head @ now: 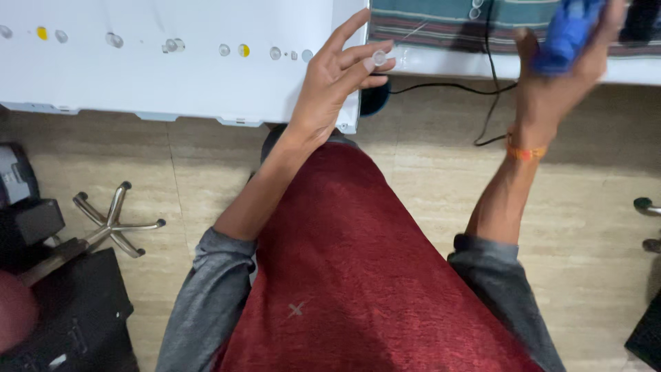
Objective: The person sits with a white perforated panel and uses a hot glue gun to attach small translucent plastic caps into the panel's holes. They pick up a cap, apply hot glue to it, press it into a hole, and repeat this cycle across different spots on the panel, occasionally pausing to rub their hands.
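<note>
My left hand [337,76] is raised at the right end of a long white panel [172,76], fingers spread, with a small clear round lens [379,58] pinched at its fingertips. Along the panel runs a row of small clear lenses [113,40] and yellow dots [244,49]. My right hand [561,65] is up at the right, blurred, closed around a blue tool [566,31]. An orange thread band [525,151] circles that wrist. My red shirt and grey sleeves fill the lower middle.
A black cable [490,83] hangs from a striped cloth [441,24] on the white ledge down to the beige tiled floor. A chrome chair base [113,224] and black equipment [69,310] sit at the lower left. Another chair leg [647,205] shows at the right edge.
</note>
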Demonstrator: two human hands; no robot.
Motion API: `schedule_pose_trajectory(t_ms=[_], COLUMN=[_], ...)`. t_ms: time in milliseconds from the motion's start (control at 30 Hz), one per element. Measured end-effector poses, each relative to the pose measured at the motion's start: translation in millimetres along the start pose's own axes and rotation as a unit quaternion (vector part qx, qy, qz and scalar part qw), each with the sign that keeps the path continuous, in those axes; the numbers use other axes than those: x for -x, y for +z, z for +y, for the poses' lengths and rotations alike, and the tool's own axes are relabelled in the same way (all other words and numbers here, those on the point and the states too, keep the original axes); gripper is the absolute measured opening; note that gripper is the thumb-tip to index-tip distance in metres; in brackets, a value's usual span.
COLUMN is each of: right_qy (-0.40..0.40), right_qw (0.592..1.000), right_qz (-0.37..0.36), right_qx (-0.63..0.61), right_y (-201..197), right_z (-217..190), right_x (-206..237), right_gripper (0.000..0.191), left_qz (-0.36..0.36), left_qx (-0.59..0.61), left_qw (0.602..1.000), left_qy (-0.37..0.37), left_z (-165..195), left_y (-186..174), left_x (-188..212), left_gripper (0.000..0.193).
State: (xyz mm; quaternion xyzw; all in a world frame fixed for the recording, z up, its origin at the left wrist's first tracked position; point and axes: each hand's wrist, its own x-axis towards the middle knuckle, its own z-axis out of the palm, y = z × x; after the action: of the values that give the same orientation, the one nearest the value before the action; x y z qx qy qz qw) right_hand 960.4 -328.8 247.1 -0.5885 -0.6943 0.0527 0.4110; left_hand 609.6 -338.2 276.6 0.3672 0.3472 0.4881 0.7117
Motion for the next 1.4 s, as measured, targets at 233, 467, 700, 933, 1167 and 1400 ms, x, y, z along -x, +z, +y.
schedule_pose_trajectory(t_ms=[233, 467, 700, 933, 1167, 1400], right_qy=[-0.03, 0.002, 0.143, 0.192, 0.23, 0.367], right_qw=[0.97, 0.977, 0.744, 0.643, 0.643, 0.468], right_qz=[-0.073, -0.154, -0.236, -0.229, -0.176, -0.127], right_qx=[0.228, 0.15, -0.608, -0.705, -0.709, -0.794], right_y=[79, 77, 154, 238, 324, 371], right_z=[84, -32, -280, -416, -521, -596], right_x=[-81, -114, -61, -48, -23, -29], right_gripper=[0.073, 0.069, 0.052, 0.041, 0.027, 0.028], left_qz=[0.083, 0.136, 0.05, -0.005, 0.013, 0.284], left_qx=[-0.017, -0.029, 0.127, 0.261, 0.282, -0.071], left_qw=[0.993, 0.982, 0.984, 0.96, 0.954, 0.923], left_qy=[0.076, 0.131, 0.115, 0.104, 0.101, 0.251], left_z=[44, 84, 118, 171, 228, 250], left_y=[-28, -53, -92, -186, -287, -337], left_x=[23, 32, 54, 102, 155, 163], left_gripper=[0.066, 0.072, 0.073, 0.075, 0.074, 0.055])
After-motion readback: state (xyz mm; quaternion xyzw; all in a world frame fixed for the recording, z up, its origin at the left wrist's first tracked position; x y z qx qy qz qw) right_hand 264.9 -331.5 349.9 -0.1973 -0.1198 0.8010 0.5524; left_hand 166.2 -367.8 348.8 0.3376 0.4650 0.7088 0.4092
